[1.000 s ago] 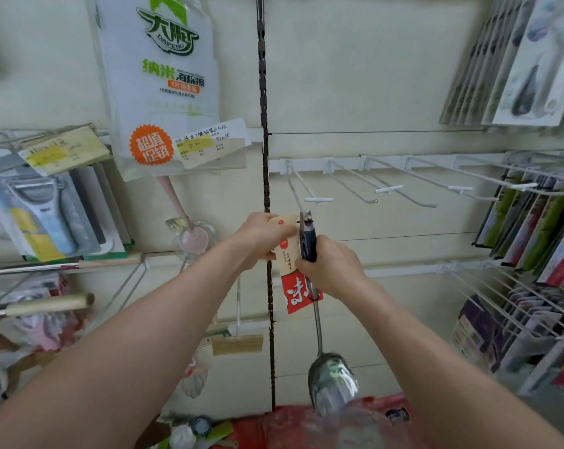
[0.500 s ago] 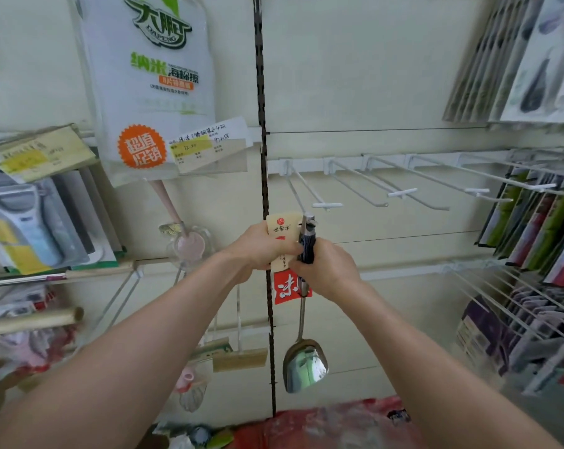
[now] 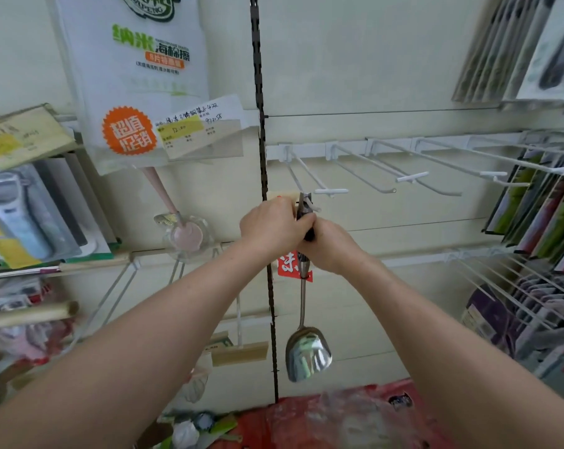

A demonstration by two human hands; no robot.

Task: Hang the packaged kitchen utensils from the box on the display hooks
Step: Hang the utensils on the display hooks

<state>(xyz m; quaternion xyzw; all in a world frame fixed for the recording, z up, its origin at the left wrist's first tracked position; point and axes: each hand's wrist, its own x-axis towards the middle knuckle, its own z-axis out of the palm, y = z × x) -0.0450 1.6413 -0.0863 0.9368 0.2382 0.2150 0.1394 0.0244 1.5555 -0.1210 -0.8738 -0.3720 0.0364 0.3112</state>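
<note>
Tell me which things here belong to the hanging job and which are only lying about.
Belonging to the job: steel spatula, gripped by left hand and right hand; leftmost empty hook, near its handle top.
Only around: sponge pack, peeler pack, pink utensil, hanging packs at right.

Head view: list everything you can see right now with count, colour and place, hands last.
spatula: one, steel blade, dark handle, hanging from both hands at centre, top by the nearest hook's tip.
card tag: one, beige and red, on the spatula's handle.
display hooks: several, white, on the rail right of centre.
sponge pack: one, white with green print, orange badge, upper left.
price label: one, white and yellow, by the sponge pack's lower edge.
peeler packs: a few, grey-blue, left.
carded packs: many, green and red, right edge.
red wrapping: one, bottom centre.
left hand: grips the card tag.
right hand: grips the spatula's handle.
</note>
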